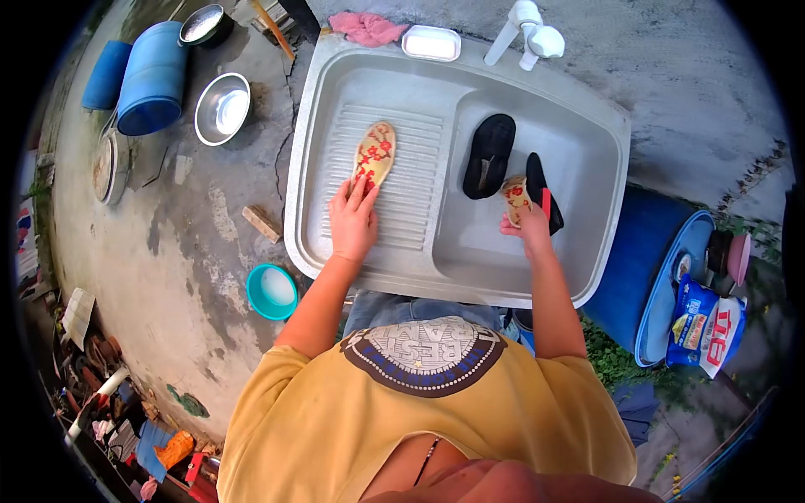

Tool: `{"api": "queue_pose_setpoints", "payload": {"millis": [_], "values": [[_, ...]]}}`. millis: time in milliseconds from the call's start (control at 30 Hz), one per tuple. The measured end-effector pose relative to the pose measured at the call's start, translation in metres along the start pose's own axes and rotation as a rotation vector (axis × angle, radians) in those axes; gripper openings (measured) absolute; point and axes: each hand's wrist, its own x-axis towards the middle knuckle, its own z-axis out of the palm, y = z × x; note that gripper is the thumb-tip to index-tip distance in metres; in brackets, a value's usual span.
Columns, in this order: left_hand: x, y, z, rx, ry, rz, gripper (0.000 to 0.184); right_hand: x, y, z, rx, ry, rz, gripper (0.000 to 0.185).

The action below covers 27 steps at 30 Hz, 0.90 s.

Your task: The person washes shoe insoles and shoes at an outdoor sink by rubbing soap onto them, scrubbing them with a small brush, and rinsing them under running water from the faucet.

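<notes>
My left hand (353,222) has its fingers on the near end of a beige insole (377,147) with red flowers. That insole lies over the ribbed washboard side of the grey sink. In the basin on the right, my right hand (530,225) is closed on a second flowered insole (515,194), partly hidden by the fingers. A narrow red strip (547,204) shows beside this hand; what it belongs to I cannot make out. One black shoe (490,156) lies in the basin to the left of that hand. Another black shoe (537,178) is just behind it, partly covered.
A white faucet (527,33) stands at the sink's (616,168) back rim, with a white soap dish (431,43) and pink cloth (367,28). A teal tub (272,292) and metal bowl (223,110) sit left on the ground. A blue barrel (625,251) stands right.
</notes>
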Motion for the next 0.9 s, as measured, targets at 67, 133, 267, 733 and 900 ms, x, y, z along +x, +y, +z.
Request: {"api": "queue_pose_setpoints", "payload": {"millis": [67, 133, 267, 733, 900], "values": [[0.0, -0.001, -0.002, 0.001, 0.016, -0.054, 0.054, -0.05, -0.02, 0.015, 0.178, -0.128, -0.075, 0.038], [-0.003, -0.008, -0.003, -0.008, 0.011, -0.097, 0.051, -0.085, -0.032, 0.042, 0.309, -0.224, -0.099, 0.038], [-0.003, -0.006, -0.012, -0.088, 0.06, -0.169, 0.047, -0.107, -0.021, 0.113, 0.479, -0.443, 0.074, 0.042], [-0.013, 0.043, 0.008, -0.112, -0.228, 0.031, 0.064, 0.062, -0.232, 0.194, -0.975, 0.229, -1.399, 0.017], [-0.012, 0.039, -0.008, -0.177, -0.249, 0.018, 0.061, 0.124, -0.283, 0.223, -1.629, 0.158, -0.982, 0.029]]}}
